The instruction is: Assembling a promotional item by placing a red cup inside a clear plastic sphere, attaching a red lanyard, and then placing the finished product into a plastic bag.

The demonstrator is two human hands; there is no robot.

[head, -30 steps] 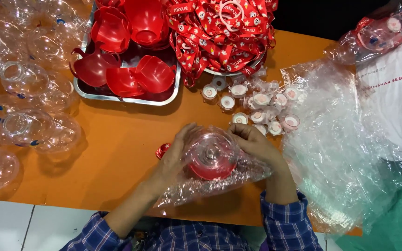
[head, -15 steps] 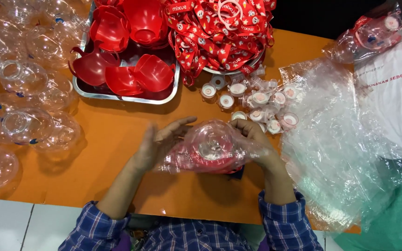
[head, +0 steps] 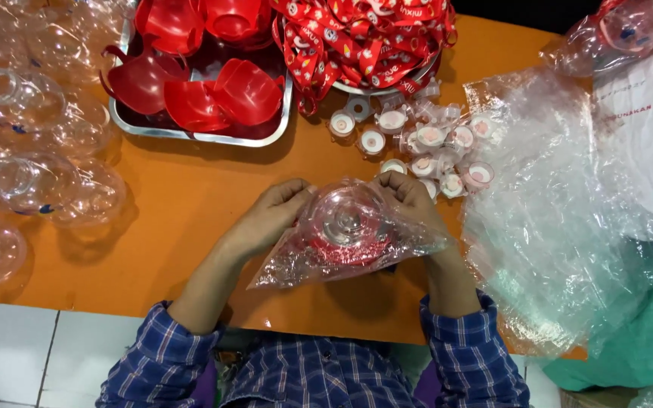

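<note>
Both my hands hold a clear round plastic container (head: 345,219) with a red base, wrapped in a crinkly clear plastic bag (head: 304,264), just above the orange table (head: 183,219). My left hand (head: 270,217) grips the left side of the bagged container. My right hand (head: 410,198) clasps its upper right side, fingers curled over the bag. The bag's loose end trails toward my left forearm.
A metal tray (head: 190,132) of red bowl-shaped halves sits at the back. Red printed lanyards (head: 364,38) pile beside it. Several small white-capped clear lids (head: 432,147) lie behind my hands. Clear plastic globes (head: 24,166) crowd the left; a heap of clear bags (head: 561,211) fills the right.
The bagged container has been turned and its bag pulled further over it. My left hand moved from under the bag to its left side, and the loose end now trails lower left.
</note>
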